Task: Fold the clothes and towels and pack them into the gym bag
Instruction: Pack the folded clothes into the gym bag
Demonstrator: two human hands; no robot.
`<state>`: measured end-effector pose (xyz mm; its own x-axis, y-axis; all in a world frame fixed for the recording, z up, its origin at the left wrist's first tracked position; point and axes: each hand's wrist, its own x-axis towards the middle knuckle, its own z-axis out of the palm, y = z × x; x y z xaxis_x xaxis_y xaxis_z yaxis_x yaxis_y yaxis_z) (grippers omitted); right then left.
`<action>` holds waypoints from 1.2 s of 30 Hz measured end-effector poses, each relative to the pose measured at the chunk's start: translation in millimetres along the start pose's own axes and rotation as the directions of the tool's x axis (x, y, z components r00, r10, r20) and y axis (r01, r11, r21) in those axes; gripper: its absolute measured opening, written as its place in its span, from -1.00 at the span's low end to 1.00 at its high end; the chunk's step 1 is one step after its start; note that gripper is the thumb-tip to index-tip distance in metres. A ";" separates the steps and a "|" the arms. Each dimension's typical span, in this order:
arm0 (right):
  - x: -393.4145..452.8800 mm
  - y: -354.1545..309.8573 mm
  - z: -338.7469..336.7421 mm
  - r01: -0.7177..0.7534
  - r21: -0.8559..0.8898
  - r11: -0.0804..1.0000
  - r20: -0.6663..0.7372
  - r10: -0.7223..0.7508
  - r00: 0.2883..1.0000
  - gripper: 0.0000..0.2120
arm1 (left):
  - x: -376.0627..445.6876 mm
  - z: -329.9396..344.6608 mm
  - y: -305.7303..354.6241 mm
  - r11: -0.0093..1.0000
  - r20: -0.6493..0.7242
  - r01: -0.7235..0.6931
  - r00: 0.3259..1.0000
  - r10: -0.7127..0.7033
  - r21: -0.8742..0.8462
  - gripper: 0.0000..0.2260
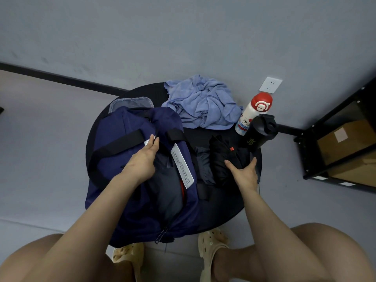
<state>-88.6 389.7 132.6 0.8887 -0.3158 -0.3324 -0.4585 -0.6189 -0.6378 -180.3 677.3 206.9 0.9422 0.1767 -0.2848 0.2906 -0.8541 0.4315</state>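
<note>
A navy gym bag (130, 127) with black straps lies unzipped on a small round black table (219, 208); dark grey cloth shows inside its opening. My left hand (143, 159) holds the far edge of the opening near a small white tag. To the bag's right sits a folded black garment (221, 155) with a small red tab, next to a dark grey folded piece (203, 161). My right hand (245, 171) is at the near end of the black garment, thumb and fingers spread around it. A crumpled light-blue towel (201, 104) lies at the table's far side.
A white bottle with a red cap (253, 115) and a black bottle (258, 131) stand at the table's right edge. A wall socket (270, 84) is behind them. A black shelf with cardboard boxes (345, 143) stands at right. My knees and feet in beige clogs are below.
</note>
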 end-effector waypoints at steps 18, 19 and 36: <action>-2.8 -11.9 -14.3 0.013 -0.029 0.999 -0.020 -0.014 1.000 -0.29 | -14.3 -11.1 0.7 0.998 -0.036 0.044 0.998 -0.046 -0.036 -0.20; -5.5 -14.0 -15.0 0.020 -0.012 1.000 -0.042 -0.021 0.999 -0.29 | -16.3 -12.1 0.3 0.998 -0.048 0.052 0.997 -0.053 -0.032 -0.20; -115.2 -82.9 -39.6 0.346 0.258 0.902 -0.039 -0.348 0.937 -0.44 | -65.5 -32.9 -11.2 0.981 -0.131 0.129 0.980 -0.148 -0.143 -0.10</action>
<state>-152.9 448.9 251.2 0.9922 -0.1085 -0.0620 -0.1070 -0.4821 -0.8695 -239.8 691.4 248.9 0.9024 0.3634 -0.2313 0.4306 -0.7453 0.5090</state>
